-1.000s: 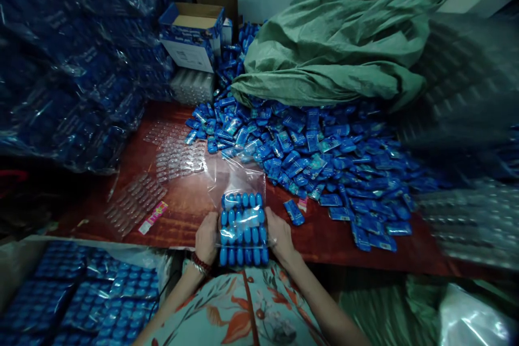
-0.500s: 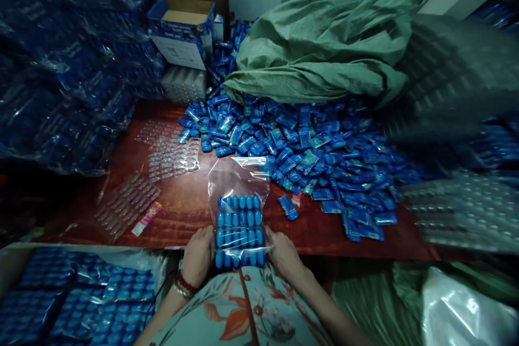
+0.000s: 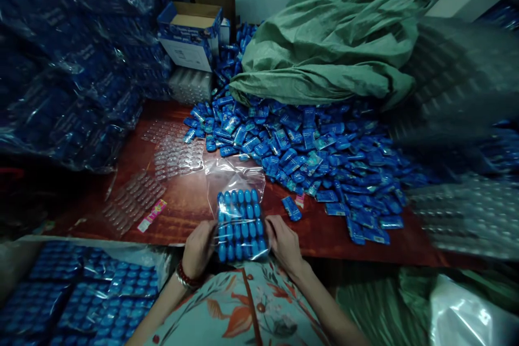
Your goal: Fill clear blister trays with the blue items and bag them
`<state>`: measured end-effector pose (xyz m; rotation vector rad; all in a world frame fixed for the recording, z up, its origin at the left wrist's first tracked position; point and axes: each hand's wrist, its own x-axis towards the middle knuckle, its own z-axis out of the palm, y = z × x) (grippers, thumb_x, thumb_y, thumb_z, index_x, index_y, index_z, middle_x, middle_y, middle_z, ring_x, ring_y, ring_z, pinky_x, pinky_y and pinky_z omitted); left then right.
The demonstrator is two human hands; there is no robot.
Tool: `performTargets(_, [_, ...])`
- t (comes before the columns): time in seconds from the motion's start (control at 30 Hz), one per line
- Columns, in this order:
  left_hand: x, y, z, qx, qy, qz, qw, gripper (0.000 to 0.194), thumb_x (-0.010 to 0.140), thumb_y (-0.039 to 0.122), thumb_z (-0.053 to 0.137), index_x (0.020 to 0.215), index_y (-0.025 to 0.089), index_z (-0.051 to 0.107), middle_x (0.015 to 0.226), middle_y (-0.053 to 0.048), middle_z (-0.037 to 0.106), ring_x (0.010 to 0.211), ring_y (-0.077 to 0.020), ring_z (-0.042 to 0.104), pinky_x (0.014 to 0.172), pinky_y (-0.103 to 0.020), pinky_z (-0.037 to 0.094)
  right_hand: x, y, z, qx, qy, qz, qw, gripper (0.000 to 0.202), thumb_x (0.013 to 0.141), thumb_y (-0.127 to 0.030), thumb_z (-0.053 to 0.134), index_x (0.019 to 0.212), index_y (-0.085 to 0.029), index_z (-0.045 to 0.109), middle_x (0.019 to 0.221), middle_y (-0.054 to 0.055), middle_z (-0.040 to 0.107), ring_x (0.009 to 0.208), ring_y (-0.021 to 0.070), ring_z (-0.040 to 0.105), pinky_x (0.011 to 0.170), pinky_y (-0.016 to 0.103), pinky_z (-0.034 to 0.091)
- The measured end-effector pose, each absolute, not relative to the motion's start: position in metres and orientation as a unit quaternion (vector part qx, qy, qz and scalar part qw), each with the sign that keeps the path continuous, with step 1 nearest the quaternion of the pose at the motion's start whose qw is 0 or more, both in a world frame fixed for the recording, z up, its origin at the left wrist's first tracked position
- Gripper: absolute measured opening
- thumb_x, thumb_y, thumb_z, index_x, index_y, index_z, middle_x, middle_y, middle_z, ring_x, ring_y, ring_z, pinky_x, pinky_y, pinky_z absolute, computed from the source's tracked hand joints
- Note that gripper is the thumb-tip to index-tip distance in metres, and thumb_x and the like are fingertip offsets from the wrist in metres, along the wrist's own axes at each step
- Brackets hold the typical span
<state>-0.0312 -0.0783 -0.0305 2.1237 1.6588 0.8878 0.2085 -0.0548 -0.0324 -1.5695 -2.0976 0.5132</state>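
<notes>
A clear plastic bag (image 3: 240, 221) with rows of shiny blue capsule-shaped pieces lies at the table's front edge, close to my body. Its empty upper part stretches away from me over the tabletop. My left hand (image 3: 199, 248) grips the bag's left side, fingers closed. On the opposite side my right hand (image 3: 284, 243) pinches the bag's edge between thumb and fingers. Just right of the bag lies one loose blue packet (image 3: 292, 208), beside a small pink piece (image 3: 300, 200).
A heap of blue packets (image 3: 308, 146) spreads under a green cloth sack (image 3: 324, 59). Clear blister trays (image 3: 178, 157) and a pink strip (image 3: 152, 215) lie left. Wrapped blue stacks (image 3: 81, 65), an open carton (image 3: 188, 32) and a box of filled bags (image 3: 101, 297) stand around.
The bag has tipped slightly and sits a little higher between both hands, which still hold its sides. The whole view has shifted slightly.
</notes>
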Motion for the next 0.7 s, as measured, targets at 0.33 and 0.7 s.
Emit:
performTargets(0.33, [-0.043, -0.124, -0.056, 0.784, 0.485, 0.36, 0.141, 0.033, 0.085, 0.006, 0.045, 0.115, 0.015, 0.05, 0.088, -0.009, 0.061, 0.082, -0.0165, 0.057, 0.072, -0.028, 0.048, 0.231, -0.089, -0.044, -0.421, -0.856, 0.094, 0.285, 0.033, 0.086, -0.007, 0.033, 0.108, -0.017, 0.055, 0.089, 0.008, 0.067, 0.083, 0.0173, 0.064, 0.075, 0.031, 0.053])
performTargets(0.7, [-0.026, -0.081, -0.052, 0.601, 0.7, 0.249, 0.294, 0.03, 0.084, 0.033, 0.042, 0.107, 0.016, 0.05, 0.093, -0.008, 0.061, 0.083, -0.0195, 0.061, 0.075, -0.034, 0.049, 0.208, -0.059, -0.047, -0.626, -0.751, 0.178, 0.111, 0.031, 0.089, -0.023, 0.036, 0.115, -0.015, 0.051, 0.094, 0.012, 0.066, 0.075, 0.0187, 0.064, 0.06, 0.026, 0.046])
